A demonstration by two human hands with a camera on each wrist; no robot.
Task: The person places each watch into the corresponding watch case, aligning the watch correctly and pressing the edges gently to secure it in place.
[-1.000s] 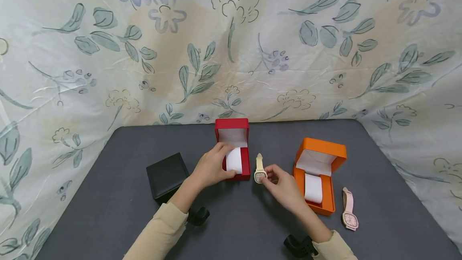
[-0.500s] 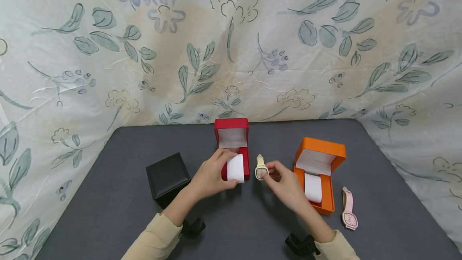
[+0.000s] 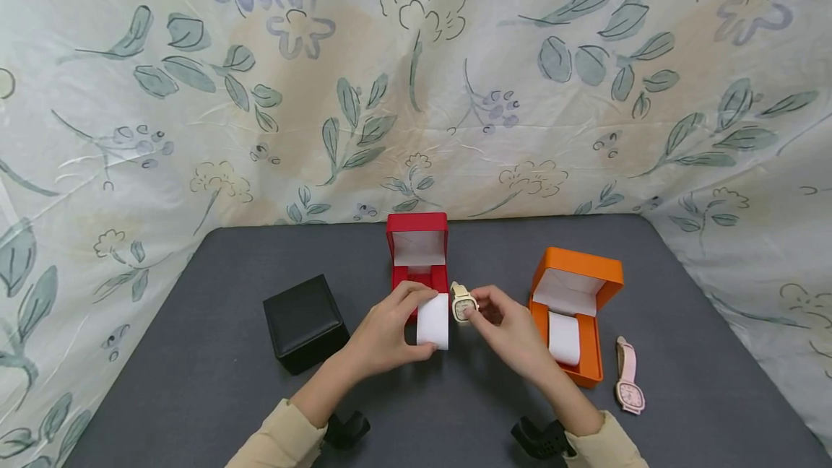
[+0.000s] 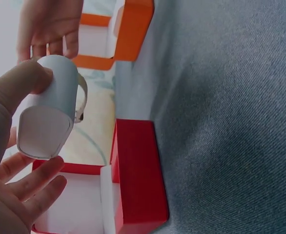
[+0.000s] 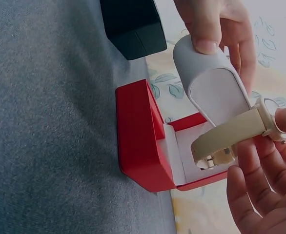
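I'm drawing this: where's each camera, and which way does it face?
Head: worn there, facing forward and down at the table; left grip, right grip, sleeves show.
Left wrist: worn there, facing the white cushion; both grips show.
Right wrist: worn there, facing the cream watch; both grips show.
Wrist views share the red box.

Counter [image 3: 481, 417]: left box [image 3: 304, 323] in left half; middle box [image 3: 419, 222] near the middle of far edge; right box [image 3: 585, 263] in right half, seated cushion [image 3: 564, 339] inside. Loose watch [image 3: 630, 388] lies right of right box, toward right edge. Cloth [image 3: 416, 143] behind far edge. Held cushion [image 3: 432, 321] in left hand [image 3: 390, 327], above counter at middle box's near side. Held watch [image 3: 464, 305] in right hand [image 3: 510, 327], just right of held cushion.
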